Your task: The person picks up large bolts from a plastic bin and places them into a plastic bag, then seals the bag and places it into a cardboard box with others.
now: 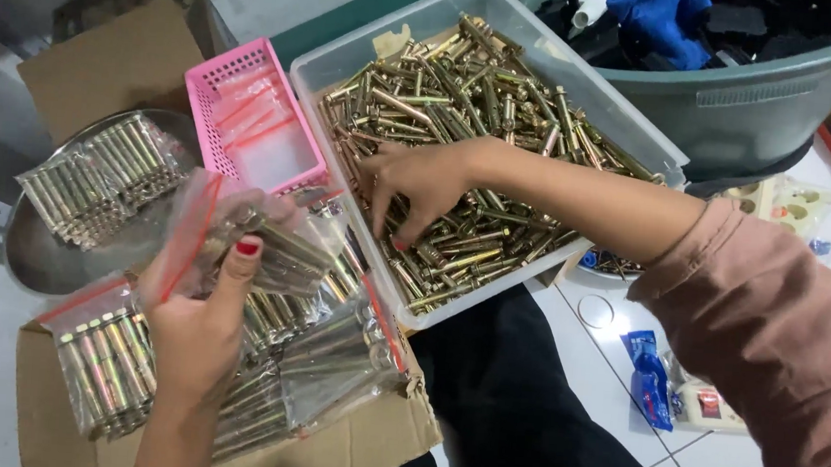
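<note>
A: What sits in the clear plastic bin (344, 72)?

B: A loose heap of brass-coloured anchor bolts (464, 100), lying every which way and covering most of its floor. The right hand (419, 185) is down among them, palm down, fingers spread and curled onto a few bolts near the front wall. Whether any bolt is actually pinched between them I cannot tell.

A: And the left hand (200, 321)?

B: It is clenched around a clear zip bag with a red seal strip (273, 243), held up just left of the bin. The thumb presses across the bag's front, and several bolts lie inside it side by side.

A: Other containers?

B: A pink slotted basket (213, 83) touches the bin's left wall; it holds flat clear bags with red strips and no bolts that I can see. Left of that, a round metal bowl (39, 256) carries a filled bag of bolts (98, 177), packed in a neat row. Below the left hand, an open cardboard box (362, 444) holds a pile of more filled bags (109, 358).

A: Anything behind?

B: A grey-green tub (756, 101) beyond the bin, with a blue cloth (660, 17) in it.
</note>
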